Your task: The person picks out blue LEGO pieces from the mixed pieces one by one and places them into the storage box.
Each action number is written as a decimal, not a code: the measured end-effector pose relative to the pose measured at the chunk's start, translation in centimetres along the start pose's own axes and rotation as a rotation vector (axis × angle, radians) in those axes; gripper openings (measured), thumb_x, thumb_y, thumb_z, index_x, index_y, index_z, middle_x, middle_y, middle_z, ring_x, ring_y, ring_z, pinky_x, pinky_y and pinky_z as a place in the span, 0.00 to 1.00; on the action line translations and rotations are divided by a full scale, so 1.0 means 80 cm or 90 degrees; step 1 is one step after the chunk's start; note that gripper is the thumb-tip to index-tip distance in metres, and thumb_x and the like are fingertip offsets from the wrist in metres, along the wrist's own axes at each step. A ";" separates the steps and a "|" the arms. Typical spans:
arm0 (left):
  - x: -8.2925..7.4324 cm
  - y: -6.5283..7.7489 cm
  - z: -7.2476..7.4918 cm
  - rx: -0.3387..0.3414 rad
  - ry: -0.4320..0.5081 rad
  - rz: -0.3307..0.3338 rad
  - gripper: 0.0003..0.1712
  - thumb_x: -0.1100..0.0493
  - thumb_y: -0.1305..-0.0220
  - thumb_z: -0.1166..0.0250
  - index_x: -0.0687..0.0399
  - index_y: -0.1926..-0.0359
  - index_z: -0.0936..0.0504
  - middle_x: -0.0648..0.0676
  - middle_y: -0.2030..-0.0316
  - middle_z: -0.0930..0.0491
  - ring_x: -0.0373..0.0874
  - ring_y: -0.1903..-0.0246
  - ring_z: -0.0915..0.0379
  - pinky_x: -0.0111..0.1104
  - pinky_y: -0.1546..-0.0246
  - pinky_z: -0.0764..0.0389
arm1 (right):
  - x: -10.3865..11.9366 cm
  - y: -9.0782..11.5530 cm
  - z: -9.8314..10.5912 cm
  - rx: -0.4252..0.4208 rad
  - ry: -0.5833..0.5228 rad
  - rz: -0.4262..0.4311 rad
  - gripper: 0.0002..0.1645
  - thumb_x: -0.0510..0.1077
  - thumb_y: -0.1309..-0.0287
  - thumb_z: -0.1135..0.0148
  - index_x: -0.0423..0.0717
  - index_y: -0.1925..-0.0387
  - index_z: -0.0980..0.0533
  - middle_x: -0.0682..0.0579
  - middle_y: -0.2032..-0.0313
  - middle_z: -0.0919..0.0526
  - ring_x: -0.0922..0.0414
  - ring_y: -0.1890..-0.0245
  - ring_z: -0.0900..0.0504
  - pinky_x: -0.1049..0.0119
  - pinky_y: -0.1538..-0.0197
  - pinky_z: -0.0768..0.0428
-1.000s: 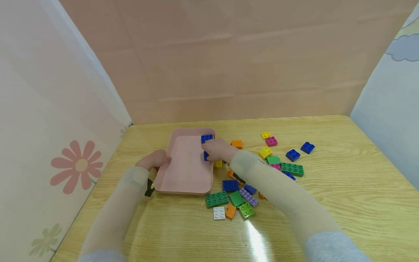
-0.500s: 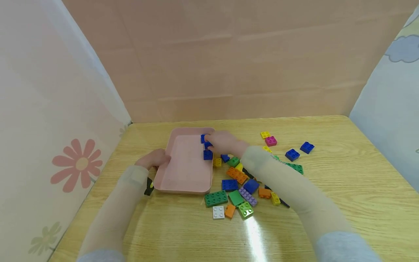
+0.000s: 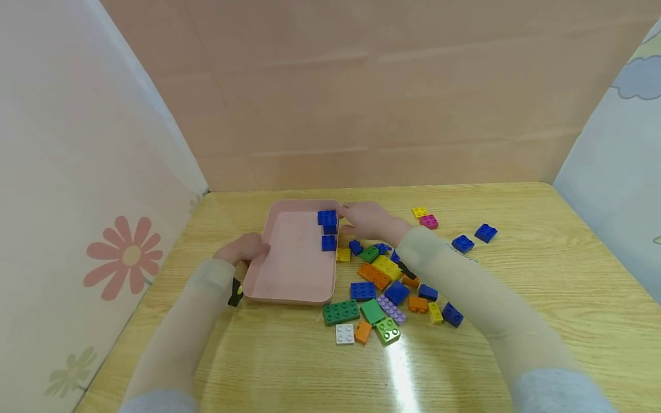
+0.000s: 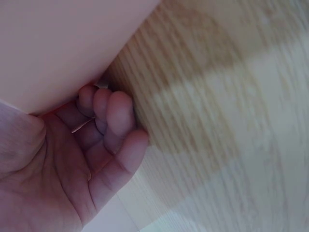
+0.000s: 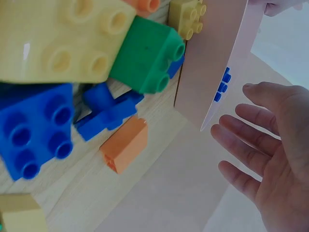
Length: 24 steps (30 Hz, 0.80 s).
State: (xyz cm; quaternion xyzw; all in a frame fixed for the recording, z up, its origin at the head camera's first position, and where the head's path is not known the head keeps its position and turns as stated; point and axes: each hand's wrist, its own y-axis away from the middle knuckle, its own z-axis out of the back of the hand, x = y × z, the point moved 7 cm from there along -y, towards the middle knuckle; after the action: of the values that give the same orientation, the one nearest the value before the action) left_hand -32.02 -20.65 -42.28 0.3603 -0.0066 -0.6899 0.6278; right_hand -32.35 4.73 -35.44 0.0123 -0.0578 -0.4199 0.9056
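Note:
A shallow pink plastic tray [image 3: 294, 261] lies on the table, left of the scattered toy bricks. My left hand [image 3: 242, 248] grips its left side; in the left wrist view the curled fingers [image 4: 118, 116] are against the outside of the wall. Along the tray's right inner side sit blue bricks, with a raised one [image 3: 329, 222] near the back corner and another blue brick [image 3: 328, 243] closer to me. Just outside the right rim, my right hand [image 3: 369, 219] holds nothing. Its fingers are spread apart in the right wrist view, near the tray wall [image 5: 212, 58].
Several mixed bricks lie right of the tray, including an orange brick [image 3: 374, 276], a dark green brick [image 3: 341, 312] and a white brick [image 3: 345, 334]. Farther right are two blue bricks, one [image 3: 486, 233] outermost. A pink wall [image 3: 387, 115] stands behind the table.
My right hand has let go of the blue brick in the tray and moved right, past the rim, with its fingers spreading. The left hand has stayed on the tray's left side.

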 end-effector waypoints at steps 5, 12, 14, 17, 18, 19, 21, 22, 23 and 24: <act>-0.001 -0.003 0.002 -0.004 0.001 -0.012 0.12 0.60 0.31 0.52 0.64 0.61 0.26 0.56 0.71 0.24 0.45 0.74 0.27 0.34 0.72 0.26 | -0.005 0.010 0.002 -0.004 0.022 0.001 0.25 0.47 0.34 0.40 0.40 0.40 0.27 0.43 0.46 0.21 0.48 0.50 0.21 0.54 0.45 0.25; -0.003 -0.006 -0.002 0.001 0.009 -0.014 0.11 0.60 0.32 0.51 0.63 0.63 0.26 0.55 0.73 0.25 0.45 0.75 0.28 0.33 0.74 0.27 | -0.009 0.027 -0.006 0.036 0.036 -0.016 0.26 0.50 0.35 0.39 0.41 0.41 0.26 0.42 0.46 0.22 0.47 0.50 0.20 0.54 0.45 0.25; -0.004 -0.007 -0.003 0.002 0.011 -0.011 0.11 0.60 0.32 0.51 0.63 0.64 0.26 0.55 0.74 0.26 0.45 0.76 0.28 0.33 0.74 0.27 | -0.009 0.031 -0.010 0.051 0.045 -0.020 0.27 0.52 0.35 0.39 0.40 0.41 0.27 0.42 0.46 0.22 0.47 0.51 0.20 0.54 0.47 0.24; -0.003 -0.007 -0.002 0.001 0.015 -0.007 0.11 0.60 0.32 0.51 0.62 0.64 0.26 0.54 0.73 0.26 0.45 0.76 0.28 0.33 0.74 0.28 | -0.008 0.036 -0.017 0.077 0.049 -0.029 0.30 0.53 0.37 0.38 0.40 0.39 0.29 0.41 0.45 0.23 0.47 0.50 0.20 0.53 0.47 0.24; -0.003 -0.007 -0.002 0.001 0.018 -0.006 0.11 0.60 0.32 0.51 0.62 0.63 0.25 0.54 0.73 0.25 0.45 0.75 0.28 0.33 0.74 0.28 | -0.008 0.037 -0.020 0.085 0.047 -0.032 0.31 0.54 0.37 0.37 0.40 0.39 0.29 0.41 0.43 0.24 0.46 0.49 0.21 0.52 0.46 0.24; -0.003 -0.007 -0.001 0.000 0.021 -0.005 0.11 0.60 0.32 0.51 0.62 0.63 0.25 0.55 0.73 0.25 0.45 0.75 0.28 0.33 0.73 0.28 | -0.007 0.038 -0.022 0.094 0.042 -0.034 0.33 0.54 0.38 0.37 0.40 0.38 0.30 0.40 0.42 0.25 0.46 0.48 0.22 0.52 0.45 0.25; -0.002 -0.008 -0.001 0.000 0.022 -0.006 0.11 0.60 0.32 0.51 0.63 0.63 0.25 0.55 0.72 0.25 0.45 0.75 0.28 0.33 0.73 0.28 | -0.006 0.038 -0.028 0.114 0.030 -0.038 0.34 0.53 0.39 0.35 0.40 0.37 0.31 0.39 0.40 0.27 0.45 0.45 0.23 0.51 0.44 0.27; -0.002 -0.008 -0.001 0.000 0.024 -0.005 0.11 0.60 0.32 0.51 0.63 0.63 0.25 0.55 0.72 0.25 0.45 0.75 0.28 0.33 0.73 0.28 | -0.005 0.037 -0.031 0.121 0.024 -0.039 0.35 0.53 0.39 0.35 0.41 0.36 0.32 0.39 0.39 0.28 0.45 0.44 0.24 0.51 0.43 0.28; -0.001 -0.008 -0.001 0.001 0.026 -0.003 0.11 0.60 0.32 0.51 0.63 0.63 0.25 0.55 0.72 0.25 0.45 0.75 0.28 0.33 0.73 0.28 | -0.005 0.036 -0.035 0.127 0.019 -0.039 0.36 0.52 0.39 0.35 0.40 0.35 0.33 0.39 0.39 0.28 0.45 0.44 0.24 0.51 0.42 0.28; 0.000 -0.009 -0.001 0.001 0.026 0.001 0.11 0.59 0.32 0.51 0.62 0.63 0.26 0.55 0.72 0.25 0.45 0.75 0.28 0.33 0.73 0.28 | -0.004 0.035 -0.038 0.132 0.011 -0.040 0.36 0.52 0.40 0.35 0.40 0.35 0.33 0.39 0.39 0.28 0.45 0.45 0.24 0.51 0.43 0.28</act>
State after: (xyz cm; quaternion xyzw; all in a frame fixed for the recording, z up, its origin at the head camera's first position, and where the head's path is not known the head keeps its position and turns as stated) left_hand -32.56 -20.44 -42.68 0.3749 0.0052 -0.6817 0.6282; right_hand -30.06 6.71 -38.27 0.1114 -0.0931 -0.4399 0.8863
